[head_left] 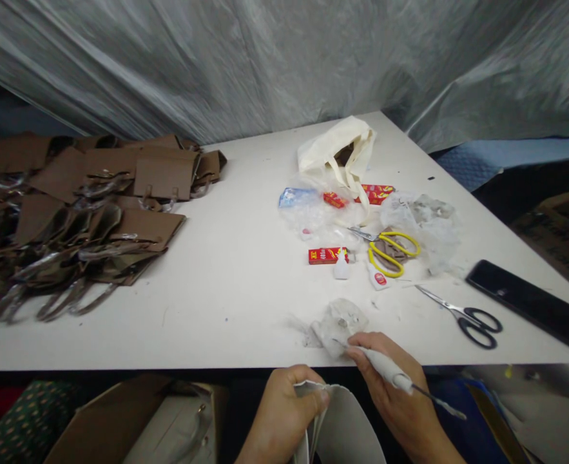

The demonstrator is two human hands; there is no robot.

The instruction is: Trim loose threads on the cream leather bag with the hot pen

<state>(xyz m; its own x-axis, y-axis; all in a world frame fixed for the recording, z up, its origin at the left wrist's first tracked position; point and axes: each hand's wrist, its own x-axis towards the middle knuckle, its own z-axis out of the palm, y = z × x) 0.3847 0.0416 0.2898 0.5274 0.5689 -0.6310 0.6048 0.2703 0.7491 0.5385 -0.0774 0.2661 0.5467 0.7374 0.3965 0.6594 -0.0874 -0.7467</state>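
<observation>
My left hand point(284, 406) is below the table's front edge, fingers pinched on the top edge of a white folded piece point(342, 425) that looks like a small bag. My right hand point(400, 393) grips a white-handled tool point(385, 367) with a thin metal shaft sticking out to the right; its front end rests by a crumpled clear plastic scrap point(339, 322) at the table edge.
On the white table point(236, 270): a big heap of brown bags point(71, 212) at left, a cream cloth bag point(337, 151), red boxes point(327, 256), small glue bottles point(377, 277), yellow scissors point(393, 251), black scissors point(468, 316), a dark phone point(530, 303). A cardboard box point(134, 425) sits below.
</observation>
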